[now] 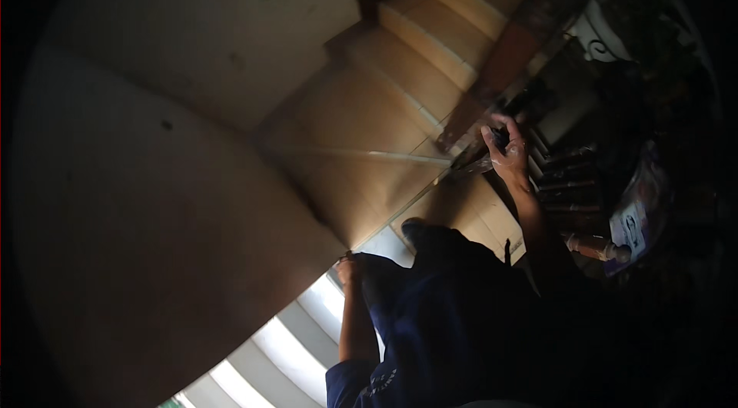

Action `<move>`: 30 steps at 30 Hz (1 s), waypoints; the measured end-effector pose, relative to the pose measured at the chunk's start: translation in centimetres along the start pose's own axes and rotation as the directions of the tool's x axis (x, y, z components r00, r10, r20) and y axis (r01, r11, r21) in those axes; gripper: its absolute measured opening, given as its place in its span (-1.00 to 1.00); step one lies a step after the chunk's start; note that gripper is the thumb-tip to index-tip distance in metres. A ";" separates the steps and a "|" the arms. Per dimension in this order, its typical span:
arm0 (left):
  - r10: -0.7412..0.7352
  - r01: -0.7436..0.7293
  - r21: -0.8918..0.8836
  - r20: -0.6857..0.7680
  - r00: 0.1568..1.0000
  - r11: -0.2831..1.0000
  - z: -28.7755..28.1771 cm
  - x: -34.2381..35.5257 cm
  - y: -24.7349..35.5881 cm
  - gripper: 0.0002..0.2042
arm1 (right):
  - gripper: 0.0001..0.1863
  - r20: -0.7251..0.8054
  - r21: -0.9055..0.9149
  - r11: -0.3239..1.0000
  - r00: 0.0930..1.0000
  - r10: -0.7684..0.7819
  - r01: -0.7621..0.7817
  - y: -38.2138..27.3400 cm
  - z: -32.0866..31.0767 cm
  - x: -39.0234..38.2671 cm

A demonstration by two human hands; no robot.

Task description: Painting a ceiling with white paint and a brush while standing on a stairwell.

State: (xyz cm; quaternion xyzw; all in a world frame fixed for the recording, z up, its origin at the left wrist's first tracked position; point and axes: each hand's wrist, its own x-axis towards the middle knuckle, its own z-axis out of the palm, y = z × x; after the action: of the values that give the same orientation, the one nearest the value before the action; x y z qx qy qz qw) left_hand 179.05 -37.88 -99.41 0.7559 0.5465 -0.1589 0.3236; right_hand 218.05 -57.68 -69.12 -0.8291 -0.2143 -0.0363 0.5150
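My right hand [509,156], dusted with white, is raised beside the lower end of a dark wooden handrail [503,62]. Its thumb and fingers curl round something small and dark [500,135], too dim to name. A thin pale strip [478,167] shows just below the thumb; whether it belongs to the held thing I cannot tell. Down by the wall's lower corner, my left hand [347,268] is closed next to my dark clothing. What it holds, if anything, is hidden.
Tan tiled stairs [438,31] climb to the upper right from a tiled landing [346,120]. A plain wall [154,200] fills the left. At right are dark balusters [569,185], a purple-and-white plastic bag [634,227] and a white pot [600,31]. Bright pale slats [288,350] lie below.
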 end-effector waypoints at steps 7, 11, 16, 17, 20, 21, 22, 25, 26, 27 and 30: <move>-0.010 -0.036 -0.293 -0.155 0.988 0.956 -15.5 11.3 14.3 -0.06 | -0.50 -0.311 -0.659 0.649 0.647 -0.696 0.380 -11.7 -4.3 16.7; -0.008 0.015 -0.085 0.082 0.997 0.996 -19.1 24.2 19.2 0.03 | -0.62 -0.052 -0.869 0.255 0.434 -0.899 0.424 -17.6 -4.3 27.8; -0.059 0.042 0.063 0.297 0.953 0.997 -26.9 36.6 23.4 0.03 | -0.76 -0.088 -0.841 0.522 0.918 -0.387 0.139 -22.3 -0.1 38.2; -0.055 0.038 0.060 0.323 0.945 0.997 -29.5 37.7 23.4 0.03 | -0.78 -0.042 -0.869 0.486 0.965 -0.258 0.092 -23.8 1.5 39.6; -0.034 -0.017 0.101 0.483 0.875 0.995 -35.2 39.0 25.4 -0.09 | -0.79 -0.175 -0.816 0.562 0.984 -0.018 -0.135 -29.5 4.0 43.9; -0.017 -0.024 0.073 0.515 0.857 0.997 -36.6 39.3 25.9 -0.18 | -0.79 -0.169 -0.811 0.571 0.985 -0.024 -0.125 -31.0 3.9 46.0; -0.005 -0.038 0.075 0.508 0.861 0.996 -39.3 40.3 27.5 -0.18 | -0.78 -0.133 -0.793 0.601 0.991 -0.013 -0.099 -32.0 3.9 47.2; 0.136 -0.370 0.258 0.627 0.767 0.893 -45.9 40.3 31.5 -0.44 | -0.79 -0.094 -0.791 0.609 0.995 -0.028 -0.058 -35.1 4.4 49.8; 0.268 -0.460 0.227 0.565 0.780 0.859 -47.5 39.9 32.8 -0.53 | -0.79 -0.079 -0.821 0.570 0.996 -0.052 -0.035 -36.4 4.2 50.1; 0.397 -0.548 0.206 0.494 0.773 0.811 -49.2 39.3 33.7 -0.58 | -0.79 -0.091 -0.813 0.581 0.994 -0.061 -0.039 -37.4 3.7 50.3; 0.653 -0.664 -0.041 0.233 0.720 0.747 -62.6 33.6 44.1 -0.62 | -0.76 -0.157 -0.764 0.643 0.982 -0.101 -0.056 -40.0 2.1 49.4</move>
State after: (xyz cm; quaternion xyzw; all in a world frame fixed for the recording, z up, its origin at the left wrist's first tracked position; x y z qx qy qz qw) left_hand 224.72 19.43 -59.12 0.8836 0.1968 -0.1331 0.4034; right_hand 246.68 -25.00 -22.67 -0.9591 -0.1403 -0.2065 0.1335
